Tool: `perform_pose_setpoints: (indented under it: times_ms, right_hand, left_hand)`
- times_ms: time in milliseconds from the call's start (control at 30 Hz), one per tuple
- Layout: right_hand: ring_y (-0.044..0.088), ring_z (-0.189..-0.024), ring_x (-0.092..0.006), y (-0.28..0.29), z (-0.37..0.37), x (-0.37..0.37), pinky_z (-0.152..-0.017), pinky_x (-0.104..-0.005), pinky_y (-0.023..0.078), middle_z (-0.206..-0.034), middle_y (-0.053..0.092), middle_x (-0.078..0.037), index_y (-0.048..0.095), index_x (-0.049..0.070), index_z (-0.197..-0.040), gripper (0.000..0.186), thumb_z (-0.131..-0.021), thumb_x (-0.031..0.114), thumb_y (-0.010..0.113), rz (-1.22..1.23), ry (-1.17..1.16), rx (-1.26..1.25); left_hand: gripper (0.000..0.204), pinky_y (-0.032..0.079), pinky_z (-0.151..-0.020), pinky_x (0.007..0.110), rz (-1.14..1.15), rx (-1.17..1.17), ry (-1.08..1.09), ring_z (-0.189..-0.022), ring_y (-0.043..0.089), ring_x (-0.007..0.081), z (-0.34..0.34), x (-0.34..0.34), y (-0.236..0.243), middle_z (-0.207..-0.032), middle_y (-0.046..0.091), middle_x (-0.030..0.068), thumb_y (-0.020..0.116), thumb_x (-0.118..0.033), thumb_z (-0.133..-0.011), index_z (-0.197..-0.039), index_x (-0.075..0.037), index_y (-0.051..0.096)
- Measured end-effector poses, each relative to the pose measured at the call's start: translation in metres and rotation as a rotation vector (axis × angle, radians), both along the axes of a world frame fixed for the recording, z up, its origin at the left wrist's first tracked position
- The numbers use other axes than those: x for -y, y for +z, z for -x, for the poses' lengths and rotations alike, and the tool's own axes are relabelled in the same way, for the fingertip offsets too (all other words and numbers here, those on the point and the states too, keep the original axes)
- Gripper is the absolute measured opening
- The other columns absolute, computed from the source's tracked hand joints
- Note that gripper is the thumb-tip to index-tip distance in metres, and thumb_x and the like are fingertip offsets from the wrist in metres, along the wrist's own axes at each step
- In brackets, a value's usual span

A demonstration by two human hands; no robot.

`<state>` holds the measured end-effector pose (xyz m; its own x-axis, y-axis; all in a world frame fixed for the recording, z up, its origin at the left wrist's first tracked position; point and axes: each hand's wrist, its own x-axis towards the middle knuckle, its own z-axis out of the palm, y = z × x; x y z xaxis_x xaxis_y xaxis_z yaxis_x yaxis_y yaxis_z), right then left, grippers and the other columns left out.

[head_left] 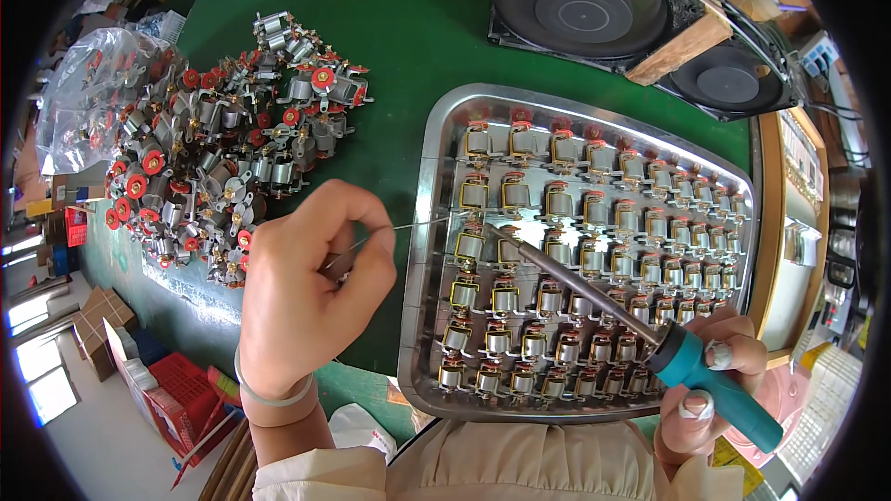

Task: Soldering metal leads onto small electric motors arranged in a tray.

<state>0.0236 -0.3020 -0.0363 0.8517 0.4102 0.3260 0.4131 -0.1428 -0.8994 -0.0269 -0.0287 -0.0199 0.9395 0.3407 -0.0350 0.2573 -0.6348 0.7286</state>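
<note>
My left hand (316, 288) pinches a thin wire (422, 224), which looks like solder and reaches over the left side of a shiny metal tray (418, 269). My right hand (698, 410) grips the teal handle of a soldering iron (729, 399). The iron's shaft slants across the tray to a tip among the left columns, close to the wire's end; I cannot tell whether they touch. Rows of small cylindrical metal parts (473, 193), some with yellow bands and red tops, stand in the tray. White tape wraps fingertips of my right hand.
A heap of similar metal parts with red discs (223, 158) lies on the green table (399, 19) at left, beside a clear plastic bag (83, 102). Two black round fans (585, 14) stand behind the tray. A red crate (186, 399) sits lower left; a wooden-framed box (789, 213) stands right.
</note>
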Motion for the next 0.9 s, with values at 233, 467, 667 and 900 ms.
perform_pose_setpoints:
  times_ms: [233,467,667,900]
  right_hand:
    - [0.036,-0.064,-0.0160,0.001,0.001,0.013,-0.057,-0.0245,0.031,-0.069,0.037,-0.006,0.040,0.007,-0.081,0.038,-0.072,0.040,0.057,-0.090,-0.025,0.036]
    - [0.036,-0.068,-0.0176,0.008,0.006,0.036,-0.062,-0.0271,0.032,-0.073,0.037,-0.007,0.041,0.004,-0.086,0.035,-0.073,0.033,0.055,-0.162,-0.117,0.075]
    - [0.043,-0.063,-0.0168,0.012,0.003,0.063,-0.058,-0.0258,0.037,-0.071,0.043,-0.007,0.043,0.006,-0.085,0.035,-0.070,0.031,0.061,-0.237,-0.275,0.104]
    - [0.036,-0.069,-0.0164,0.013,-0.001,0.105,-0.060,-0.0253,0.033,-0.075,0.038,-0.008,0.042,0.001,-0.088,0.033,-0.075,0.029,0.054,-0.278,-0.294,0.131]
  left_hand:
    - [0.005,0.021,-0.041,0.018,0.337,0.226,0.155,-0.045,0.029,0.0034,0.019,-0.001,0.011,-0.051,0.033,-0.0026,0.040,0.003,-0.060,-0.063,0.001,0.043]
    - [0.005,0.014,-0.041,0.018,0.012,0.660,0.330,-0.043,0.020,0.0020,0.058,0.012,0.019,-0.050,0.024,-0.0041,0.036,-0.003,-0.080,-0.081,0.002,0.038]
    - [0.022,0.015,-0.035,0.021,0.751,0.457,0.067,-0.035,0.017,0.0042,0.080,0.026,0.056,-0.042,0.023,-0.0031,0.043,-0.016,-0.077,-0.069,-0.004,0.026]
    - [0.017,0.013,-0.031,0.023,1.091,0.135,-0.141,-0.030,0.016,0.0060,0.048,0.093,0.081,-0.039,0.022,-0.0014,0.037,-0.013,-0.080,-0.073,-0.006,0.024]
